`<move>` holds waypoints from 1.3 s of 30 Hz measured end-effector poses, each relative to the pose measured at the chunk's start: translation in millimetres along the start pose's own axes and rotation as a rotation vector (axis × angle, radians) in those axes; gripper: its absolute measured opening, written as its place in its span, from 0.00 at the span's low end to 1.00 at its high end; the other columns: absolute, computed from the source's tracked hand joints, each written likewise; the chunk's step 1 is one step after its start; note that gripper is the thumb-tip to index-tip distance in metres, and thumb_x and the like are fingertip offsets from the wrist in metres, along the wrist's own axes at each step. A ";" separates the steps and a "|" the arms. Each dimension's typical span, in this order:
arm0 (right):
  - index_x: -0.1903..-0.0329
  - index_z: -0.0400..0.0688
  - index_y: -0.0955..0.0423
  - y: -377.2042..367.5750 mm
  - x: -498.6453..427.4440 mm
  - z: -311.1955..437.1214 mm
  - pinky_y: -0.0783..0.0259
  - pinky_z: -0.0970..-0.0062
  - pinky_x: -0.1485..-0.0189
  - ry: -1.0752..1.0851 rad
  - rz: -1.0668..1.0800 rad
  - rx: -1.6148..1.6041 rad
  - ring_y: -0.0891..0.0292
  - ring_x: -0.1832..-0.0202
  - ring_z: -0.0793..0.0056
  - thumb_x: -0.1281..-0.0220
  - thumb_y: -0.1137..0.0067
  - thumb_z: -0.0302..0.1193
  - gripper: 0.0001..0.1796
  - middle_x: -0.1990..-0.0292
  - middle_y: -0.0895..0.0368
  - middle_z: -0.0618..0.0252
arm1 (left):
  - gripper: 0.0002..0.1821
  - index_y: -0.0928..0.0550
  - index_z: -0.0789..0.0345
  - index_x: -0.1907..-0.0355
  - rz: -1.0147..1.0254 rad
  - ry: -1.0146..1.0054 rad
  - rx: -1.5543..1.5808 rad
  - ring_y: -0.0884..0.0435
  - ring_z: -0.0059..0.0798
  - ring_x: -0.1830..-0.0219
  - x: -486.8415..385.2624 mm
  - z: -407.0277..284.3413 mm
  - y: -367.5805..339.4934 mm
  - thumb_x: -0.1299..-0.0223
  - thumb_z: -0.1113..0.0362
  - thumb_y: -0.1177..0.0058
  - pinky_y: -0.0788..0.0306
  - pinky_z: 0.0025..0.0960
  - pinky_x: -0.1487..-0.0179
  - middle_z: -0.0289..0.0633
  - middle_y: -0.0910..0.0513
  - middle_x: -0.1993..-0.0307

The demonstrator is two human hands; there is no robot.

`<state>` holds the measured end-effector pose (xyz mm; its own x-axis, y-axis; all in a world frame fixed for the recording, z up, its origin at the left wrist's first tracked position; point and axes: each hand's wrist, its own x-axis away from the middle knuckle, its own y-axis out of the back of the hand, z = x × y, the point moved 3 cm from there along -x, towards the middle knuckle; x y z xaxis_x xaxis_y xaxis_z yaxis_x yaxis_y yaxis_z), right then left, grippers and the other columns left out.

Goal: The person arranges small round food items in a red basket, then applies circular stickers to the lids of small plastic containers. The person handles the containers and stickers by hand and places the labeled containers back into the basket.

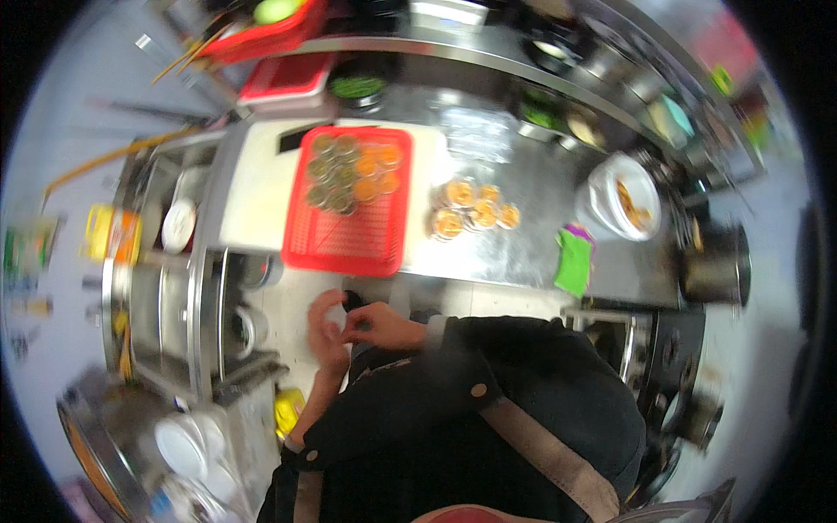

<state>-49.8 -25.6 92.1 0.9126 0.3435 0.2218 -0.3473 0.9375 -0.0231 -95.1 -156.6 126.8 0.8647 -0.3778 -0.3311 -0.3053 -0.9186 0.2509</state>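
My left hand is raised in front of my dark apron, its fingers curled and apart. Against it, near the palm, are the fingertips of my right hand; blur hides whether anything small is between them. Beyond both hands, a red perforated plastic tray rests on a white cutting board. Several small clear cups with green contents fill the tray's far left part, beside cups with orange contents. More orange-filled cups are grouped on the steel counter, some apparently stacked.
A white bucket with orange-brown food stands at the counter's right, near a green cloth-like item. Clear plastic items lie behind the cups. A steel shelf overhangs the back. Steel sinks are to my left.
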 end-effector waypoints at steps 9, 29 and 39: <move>0.43 0.40 0.29 -146.4 45.7 -42.0 0.31 0.67 0.37 -0.563 0.595 -0.858 0.29 0.41 0.69 0.29 0.53 0.29 0.16 0.43 0.26 0.61 | 0.18 0.17 0.59 0.48 -0.094 0.094 -0.705 0.18 0.50 0.50 151.9 -52.1 46.2 0.32 0.52 0.52 0.24 0.46 0.46 0.45 0.16 0.55; 0.42 0.42 0.25 -677.4 305.4 -109.0 0.33 0.67 0.35 -1.108 1.924 0.223 0.25 0.41 0.71 0.18 0.60 0.47 0.23 0.44 0.20 0.62 | 0.07 0.14 0.55 0.64 -1.249 0.849 -1.112 0.15 0.39 0.70 810.4 -218.9 118.2 0.36 0.57 0.44 0.22 0.38 0.67 0.37 0.15 0.70; 0.44 0.44 0.21 -869.1 329.1 -134.3 0.30 0.76 0.46 -1.072 1.894 0.581 0.25 0.51 0.79 0.19 0.56 0.45 0.21 0.47 0.17 0.68 | 0.20 0.21 0.58 0.42 -1.684 1.077 -0.790 0.20 0.48 0.44 945.7 -209.1 193.8 0.35 0.58 0.41 0.24 0.42 0.45 0.47 0.26 0.37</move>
<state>581.3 -719.8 54.2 -0.7893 0.2046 0.5790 -0.5903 -0.5124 -0.6237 746.9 -667.7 52.5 -0.0154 0.9889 -0.1476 0.7342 0.1114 0.6697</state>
